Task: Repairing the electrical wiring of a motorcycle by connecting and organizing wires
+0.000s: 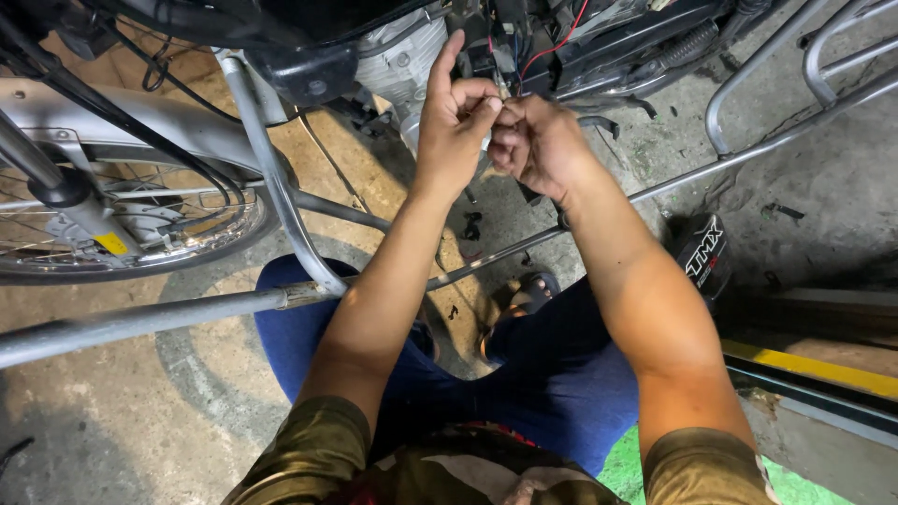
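My left hand (456,117) and my right hand (535,142) meet fingertip to fingertip just below the motorcycle's engine area (402,65). Both pinch a small piece, a thin wire end or connector (503,93), which is mostly hidden by the fingers. My left index finger points up. Red and black wires (552,42) hang from the dark bodywork right above the hands. My forearms reach forward over my blue-trousered knees.
A spoked front wheel (122,220) with a silver fender is at left. Grey steel frame tubes (271,178) cross in front of me and at upper right. A sandalled foot (528,295), a black side cover (706,257) and small scraps lie on the concrete floor.
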